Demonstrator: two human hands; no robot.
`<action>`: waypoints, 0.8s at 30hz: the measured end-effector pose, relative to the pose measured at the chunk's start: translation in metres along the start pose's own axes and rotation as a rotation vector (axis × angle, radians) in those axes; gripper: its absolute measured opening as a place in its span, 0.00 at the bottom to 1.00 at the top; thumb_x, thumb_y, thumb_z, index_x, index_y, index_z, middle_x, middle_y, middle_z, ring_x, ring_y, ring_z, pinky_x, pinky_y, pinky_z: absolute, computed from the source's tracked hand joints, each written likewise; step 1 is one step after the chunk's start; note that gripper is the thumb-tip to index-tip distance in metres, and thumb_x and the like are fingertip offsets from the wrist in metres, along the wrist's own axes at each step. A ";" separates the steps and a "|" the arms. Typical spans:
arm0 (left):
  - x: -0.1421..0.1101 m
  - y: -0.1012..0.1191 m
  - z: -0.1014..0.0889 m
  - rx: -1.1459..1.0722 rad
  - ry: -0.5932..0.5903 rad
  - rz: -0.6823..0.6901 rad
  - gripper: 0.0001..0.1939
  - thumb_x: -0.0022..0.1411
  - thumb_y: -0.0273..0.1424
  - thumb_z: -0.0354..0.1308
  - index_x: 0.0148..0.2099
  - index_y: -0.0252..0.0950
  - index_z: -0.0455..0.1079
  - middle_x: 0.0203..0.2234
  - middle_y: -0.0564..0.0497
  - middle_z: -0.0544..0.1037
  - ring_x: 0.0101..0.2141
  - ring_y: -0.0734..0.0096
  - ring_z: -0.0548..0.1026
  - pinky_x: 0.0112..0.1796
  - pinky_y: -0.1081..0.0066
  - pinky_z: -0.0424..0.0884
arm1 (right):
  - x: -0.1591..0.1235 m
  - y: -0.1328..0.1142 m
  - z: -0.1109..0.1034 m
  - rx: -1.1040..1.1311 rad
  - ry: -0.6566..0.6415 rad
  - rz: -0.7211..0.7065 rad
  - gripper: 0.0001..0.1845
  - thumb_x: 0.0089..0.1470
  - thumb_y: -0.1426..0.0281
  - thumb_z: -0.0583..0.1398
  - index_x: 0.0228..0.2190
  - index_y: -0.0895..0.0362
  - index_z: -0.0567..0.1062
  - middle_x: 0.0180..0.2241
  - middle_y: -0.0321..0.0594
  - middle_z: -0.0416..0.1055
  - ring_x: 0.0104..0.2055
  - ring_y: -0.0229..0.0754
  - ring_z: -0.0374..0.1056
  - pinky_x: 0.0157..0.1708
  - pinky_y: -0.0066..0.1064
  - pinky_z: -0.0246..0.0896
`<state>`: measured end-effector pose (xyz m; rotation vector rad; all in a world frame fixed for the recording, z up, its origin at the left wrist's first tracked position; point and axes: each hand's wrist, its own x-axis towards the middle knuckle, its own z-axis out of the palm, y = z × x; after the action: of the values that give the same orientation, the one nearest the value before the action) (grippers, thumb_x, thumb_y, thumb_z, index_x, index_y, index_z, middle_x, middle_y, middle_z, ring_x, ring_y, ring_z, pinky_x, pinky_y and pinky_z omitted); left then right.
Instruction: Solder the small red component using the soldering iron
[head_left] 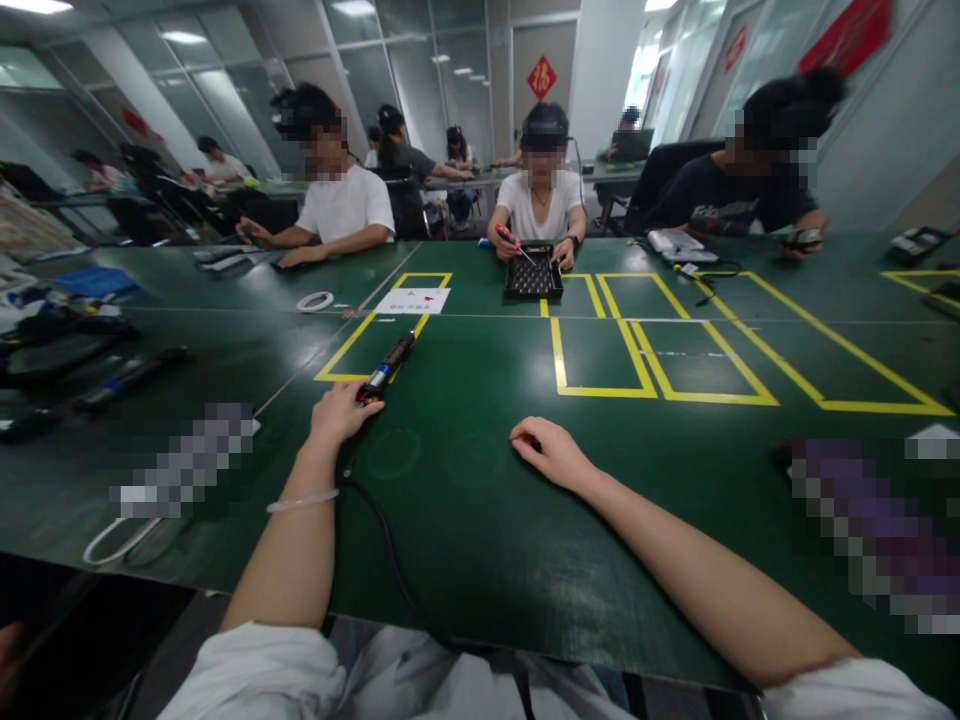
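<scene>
My left hand [341,410] is wrapped round the near end of a black cylindrical tool [386,368] with blue and silver bands. The tool lies slanted on the green table, its far end pointing away to the right. A bit of orange shows by my fingers; they hide the rest of that end. My right hand [553,452] rests on the tabletop with its fingers curled in towards the thumb, and nothing shows in it. A black cable [386,530] runs along the table by my left forearm.
Yellow tape outlines [604,391] mark the green table [480,540]. Further off lie a white sheet [412,301] and a white tape roll [315,301]. Across from me a person holds a red screwdriver [508,236] over a black tray [533,294]. Blurred-out items lie left and right.
</scene>
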<state>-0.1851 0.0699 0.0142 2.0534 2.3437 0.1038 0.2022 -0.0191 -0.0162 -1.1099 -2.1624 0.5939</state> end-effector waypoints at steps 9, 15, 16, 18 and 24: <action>-0.013 -0.007 -0.007 0.017 0.197 -0.137 0.29 0.57 0.45 0.58 0.56 0.35 0.65 0.52 0.36 0.68 0.51 0.48 0.68 0.48 0.58 0.63 | 0.000 0.003 0.001 -0.004 -0.005 -0.012 0.04 0.58 0.74 0.57 0.33 0.56 0.72 0.30 0.37 0.70 0.33 0.39 0.64 0.35 0.30 0.58; -0.015 -0.003 -0.011 0.038 0.177 -0.155 0.20 0.61 0.44 0.52 0.44 0.34 0.71 0.43 0.39 0.73 0.43 0.52 0.72 0.42 0.60 0.66 | 0.000 0.002 0.001 -0.014 -0.011 -0.009 0.04 0.58 0.74 0.57 0.33 0.57 0.72 0.29 0.37 0.70 0.33 0.39 0.64 0.35 0.30 0.58; -0.016 -0.003 -0.012 0.046 0.184 -0.157 0.19 0.62 0.44 0.50 0.43 0.34 0.72 0.42 0.39 0.74 0.42 0.52 0.72 0.41 0.60 0.66 | 0.000 0.002 0.001 -0.015 -0.011 -0.009 0.04 0.58 0.75 0.57 0.33 0.57 0.72 0.29 0.37 0.69 0.33 0.39 0.64 0.35 0.30 0.58; -0.018 -0.001 -0.013 0.060 0.210 -0.162 0.20 0.63 0.43 0.48 0.43 0.34 0.72 0.41 0.39 0.75 0.41 0.51 0.73 0.41 0.60 0.66 | 0.000 0.002 0.001 -0.015 -0.012 -0.011 0.04 0.57 0.75 0.57 0.33 0.57 0.72 0.29 0.37 0.69 0.33 0.39 0.64 0.35 0.30 0.58; -0.029 0.038 -0.012 -0.225 0.319 -0.027 0.19 0.64 0.42 0.46 0.48 0.34 0.69 0.39 0.43 0.77 0.40 0.58 0.74 0.42 0.64 0.67 | 0.001 0.001 0.002 -0.016 -0.019 -0.008 0.04 0.58 0.74 0.57 0.32 0.57 0.72 0.29 0.37 0.70 0.33 0.39 0.64 0.35 0.30 0.58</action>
<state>-0.1447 0.0460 0.0282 2.0200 2.3897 0.7081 0.2012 -0.0180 -0.0178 -1.1079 -2.1907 0.5866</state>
